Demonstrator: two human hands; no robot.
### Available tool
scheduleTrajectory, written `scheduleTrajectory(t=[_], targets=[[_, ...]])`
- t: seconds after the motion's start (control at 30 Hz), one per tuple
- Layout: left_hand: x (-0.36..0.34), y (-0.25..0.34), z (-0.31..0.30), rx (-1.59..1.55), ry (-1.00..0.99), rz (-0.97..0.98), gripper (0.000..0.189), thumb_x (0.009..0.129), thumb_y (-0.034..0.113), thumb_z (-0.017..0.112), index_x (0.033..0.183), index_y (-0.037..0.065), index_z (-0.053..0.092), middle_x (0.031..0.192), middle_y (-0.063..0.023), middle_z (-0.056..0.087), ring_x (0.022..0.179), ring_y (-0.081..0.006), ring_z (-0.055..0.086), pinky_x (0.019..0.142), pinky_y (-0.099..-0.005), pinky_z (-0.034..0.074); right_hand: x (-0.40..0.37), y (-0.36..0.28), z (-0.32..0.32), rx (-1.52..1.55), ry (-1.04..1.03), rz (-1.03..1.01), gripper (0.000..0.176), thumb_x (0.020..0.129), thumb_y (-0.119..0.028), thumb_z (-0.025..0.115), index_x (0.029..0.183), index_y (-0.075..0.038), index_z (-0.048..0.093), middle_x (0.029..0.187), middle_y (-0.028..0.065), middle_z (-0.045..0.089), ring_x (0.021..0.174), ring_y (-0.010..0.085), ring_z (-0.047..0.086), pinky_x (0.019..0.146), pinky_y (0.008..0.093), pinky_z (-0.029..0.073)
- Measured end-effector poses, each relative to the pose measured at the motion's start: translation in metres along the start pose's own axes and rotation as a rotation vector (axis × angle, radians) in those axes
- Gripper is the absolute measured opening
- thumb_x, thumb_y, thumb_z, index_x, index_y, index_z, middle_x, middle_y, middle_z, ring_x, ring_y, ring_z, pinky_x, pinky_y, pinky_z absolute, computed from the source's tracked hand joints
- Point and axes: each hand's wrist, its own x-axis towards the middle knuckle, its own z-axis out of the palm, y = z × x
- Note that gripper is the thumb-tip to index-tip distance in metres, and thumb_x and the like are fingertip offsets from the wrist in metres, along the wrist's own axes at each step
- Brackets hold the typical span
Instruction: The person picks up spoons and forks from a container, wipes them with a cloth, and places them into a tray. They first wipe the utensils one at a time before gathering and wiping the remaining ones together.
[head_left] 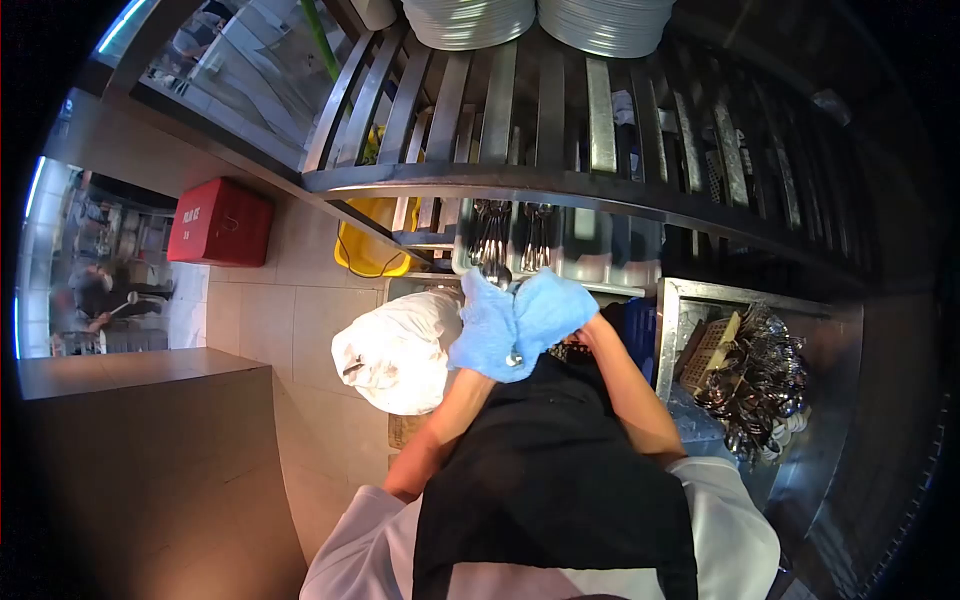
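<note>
Both my hands are wrapped in a light blue cloth (520,320) in front of my chest. My left hand (485,325) and my right hand (550,310) press together around a metal spoon (497,272), whose bowl sticks up out of the cloth. The handle end shows at the cloth's lower edge. My fingers are hidden under the cloth. Just beyond the spoon, cutlery holders (510,235) with several spoons and forks hang under a steel slatted shelf (560,130).
Stacks of white plates (540,20) sit on the shelf. A steel bin (830,330) at right holds a heap of cutlery (755,380). A white bag (395,350), yellow bucket (370,250) and red box (220,222) lie left; a steel counter (140,450) stands near left. A person works far left.
</note>
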Motion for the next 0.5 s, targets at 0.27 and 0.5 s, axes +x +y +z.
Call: scheduleTrajectory(t=[0.27,0.5], targets=[[-0.033,-0.057,-0.064,-0.325,0.148,0.151,0.056,0.081,0.035,0.078,0.115,-0.003,0.056,0.103,-0.0194,0.066,0.093,-0.0327,0.069,0.081,-0.0395,0.057,-0.148,-0.003,0.023,0.311,0.077,0.009,0.044,0.106,-0.027,0.059,0.145,-0.007,0.053,0.139,0.0054,0.060,0.126,0.0186,0.058,0.109,0.0370,0.048],[-0.016,-0.046,-0.089,-0.444,0.122,0.280,0.050,0.084,0.033,0.076,0.114,-0.001,0.057,0.102,-0.0175,0.067,0.090,-0.0313,0.069,0.078,-0.0397,0.057,-0.102,-0.106,0.073,0.523,-0.440,-0.539,0.035,0.106,-0.024,0.059,0.136,-0.008,0.056,0.125,0.0036,0.061,0.112,0.0176,0.060,0.099,0.0343,0.050]])
